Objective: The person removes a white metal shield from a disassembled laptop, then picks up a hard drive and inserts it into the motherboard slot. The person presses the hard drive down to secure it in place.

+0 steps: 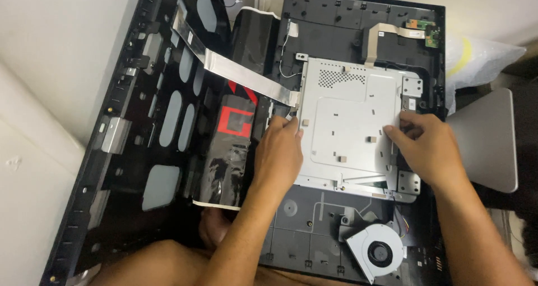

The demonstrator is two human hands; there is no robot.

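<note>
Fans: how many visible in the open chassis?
1. A single round fan sits at the lower right, below the metal shield plate. Others may be hidden under that plate or the hands.

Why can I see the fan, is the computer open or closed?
Open. The black back cover is swung off to the left, leaving the fan and silver metal plate bare. The left hand and right hand touch the plate's edges.

Left hand (278, 151) and right hand (428, 146) on opposite edges of silver metal shield plate (347, 129), above cooling fan (376, 251).
</note>
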